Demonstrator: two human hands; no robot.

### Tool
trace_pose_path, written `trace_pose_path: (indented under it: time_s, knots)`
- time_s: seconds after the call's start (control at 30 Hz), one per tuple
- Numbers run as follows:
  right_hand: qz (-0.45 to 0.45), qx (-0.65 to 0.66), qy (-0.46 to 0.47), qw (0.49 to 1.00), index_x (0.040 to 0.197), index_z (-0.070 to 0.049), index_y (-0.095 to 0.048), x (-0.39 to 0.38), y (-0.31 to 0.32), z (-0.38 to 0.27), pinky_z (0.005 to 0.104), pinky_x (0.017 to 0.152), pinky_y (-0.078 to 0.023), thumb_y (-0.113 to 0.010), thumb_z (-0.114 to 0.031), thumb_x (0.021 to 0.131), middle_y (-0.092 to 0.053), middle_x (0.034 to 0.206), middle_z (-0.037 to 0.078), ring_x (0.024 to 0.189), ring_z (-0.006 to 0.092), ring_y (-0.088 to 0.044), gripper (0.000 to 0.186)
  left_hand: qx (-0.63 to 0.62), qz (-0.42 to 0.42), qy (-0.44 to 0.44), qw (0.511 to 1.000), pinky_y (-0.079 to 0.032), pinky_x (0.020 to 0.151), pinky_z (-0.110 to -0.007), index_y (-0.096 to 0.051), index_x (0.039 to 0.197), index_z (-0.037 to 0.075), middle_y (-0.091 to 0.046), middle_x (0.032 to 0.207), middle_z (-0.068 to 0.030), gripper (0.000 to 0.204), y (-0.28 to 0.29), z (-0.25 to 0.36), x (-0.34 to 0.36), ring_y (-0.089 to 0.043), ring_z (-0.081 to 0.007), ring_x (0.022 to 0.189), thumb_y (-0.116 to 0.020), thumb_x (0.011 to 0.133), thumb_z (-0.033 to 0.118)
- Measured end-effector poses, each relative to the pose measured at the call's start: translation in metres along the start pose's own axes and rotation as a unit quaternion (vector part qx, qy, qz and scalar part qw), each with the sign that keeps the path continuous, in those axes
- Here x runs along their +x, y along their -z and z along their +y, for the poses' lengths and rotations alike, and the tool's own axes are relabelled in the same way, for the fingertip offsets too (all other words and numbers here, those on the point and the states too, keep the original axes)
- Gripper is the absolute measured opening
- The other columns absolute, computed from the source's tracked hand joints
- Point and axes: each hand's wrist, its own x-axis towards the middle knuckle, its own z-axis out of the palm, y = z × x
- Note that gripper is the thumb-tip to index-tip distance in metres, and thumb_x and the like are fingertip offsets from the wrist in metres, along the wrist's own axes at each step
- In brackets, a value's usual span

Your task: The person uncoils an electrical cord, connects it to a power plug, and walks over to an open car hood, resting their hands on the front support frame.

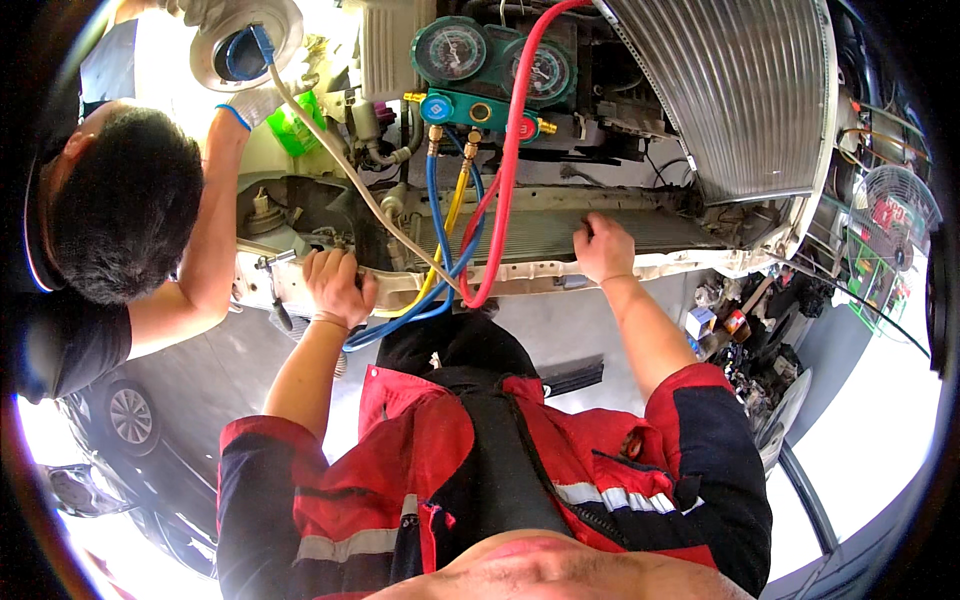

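My left hand (pixel 340 285) is closed, its fingers curled over the front crossbar (pixel 520 283) of an opened car engine bay. My right hand (pixel 605 248) is curled by the radiator (pixel 650 232), near the same bar; what its fingers hold, if anything, is hidden. Between and beyond my hands hangs a teal manifold gauge set (pixel 480 105) with two dials. A blue hose (pixel 433 200) and a yellow hose (pixel 458 200) run down from its brass fittings toward the bar. A thick red hose (pixel 508 160) loops beside them, down to the bar's edge.
At left a co-worker (pixel 125 200) leans in with a gloved hand (pixel 255 105) near a round white container (pixel 205 55). A ribbed metal panel (pixel 735 90) stands at the far right. Parts and boxes (pixel 700 322) lie right; a fan (pixel 893 215) stands behind. A dark car (pixel 150 450) is at left.
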Motion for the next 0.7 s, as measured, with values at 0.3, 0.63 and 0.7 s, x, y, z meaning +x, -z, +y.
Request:
trace_pose_path:
  time_s: [0.3, 0.63, 0.7]
  knots:
    - [0.014, -0.005, 0.005, 1.0, 0.102, -0.006, -0.068, -0.002, 0.001, 0.0, 0.0492, 0.08, -0.053, -0.055, -0.031, 0.085, -0.071, 0.097, 0.017, 0.086, 0.038, -0.067, 0.033, 0.0, 0.064, -0.035, 0.997, -0.04, 0.087, -0.048, -0.053, 0.075, 0.007, -0.051, 0.077, -0.0119, 0.021, -0.002, 0.002, 0.006, -0.052, -0.0346, 0.082, -0.062, 0.071, 0.026]
    - [-0.007, 0.006, -0.005, 1.0, 0.102, -0.007, -0.067, 0.001, 0.007, 0.001, 0.0466, 0.082, -0.054, -0.056, -0.03, 0.086, -0.07, 0.102, 0.014, 0.093, 0.035, -0.067, 0.03, 0.001, 0.05, -0.056, 0.997, -0.041, 0.082, -0.049, -0.051, 0.072, 0.007, -0.05, 0.072, -0.0129, 0.019, -0.004, 0.007, 0.008, -0.051, -0.0356, 0.075, -0.062, 0.071, 0.022]
    - [0.011, 0.013, 0.015, 1.0, 0.095, -0.007, -0.066, 0.0, 0.012, -0.003, 0.047, 0.078, -0.054, -0.058, -0.027, 0.084, -0.07, 0.097, 0.014, 0.09, 0.0351, -0.066, 0.024, 0.007, 0.058, -0.06, 0.996, -0.041, 0.081, -0.049, -0.051, 0.071, 0.007, -0.051, 0.073, -0.0132, 0.019, -0.004, 0.007, 0.007, -0.052, -0.0354, 0.076, -0.062, 0.073, 0.023]
